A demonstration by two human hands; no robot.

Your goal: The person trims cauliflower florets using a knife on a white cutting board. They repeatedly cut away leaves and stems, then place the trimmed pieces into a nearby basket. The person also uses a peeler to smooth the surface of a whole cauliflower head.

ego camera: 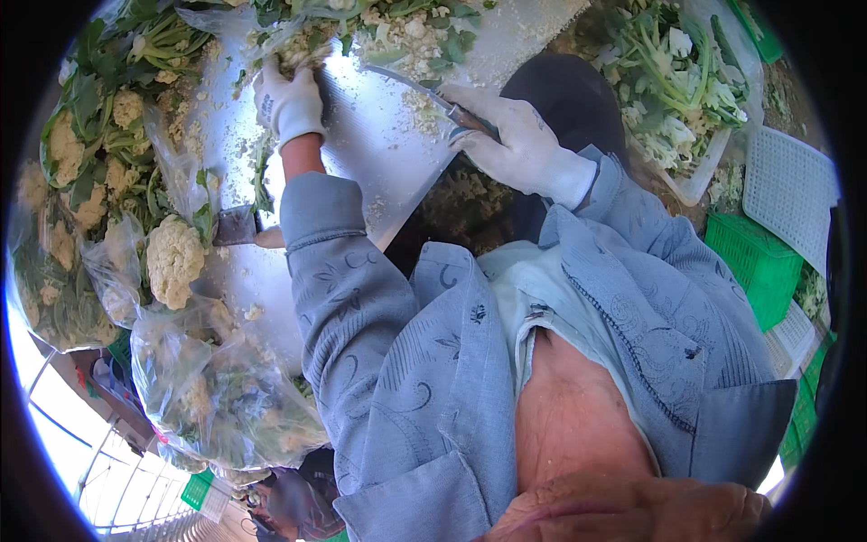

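My left hand (291,101), in a white knit glove, grips a blurred piece of cauliflower (305,49) over a shiny metallic-looking work surface (379,156). Its fingertips are partly hidden by the piece. In my right hand (518,139), also gloved, is a knife (406,82), its blade pointing left toward the left hand. Cauliflower crumbs (423,112) lie around the blade. Near my left sleeve rests a cleaver (237,225) with a wooden handle, beside a whole cauliflower head (175,261).
Leafy cauliflowers (129,108) in clear plastic bags line the left side, with another full bag (217,393) below. On the right stand a crate of leaf trimmings (684,88), a green basket (752,261) and a white crate (789,183). Another person (305,501) is at the bottom.
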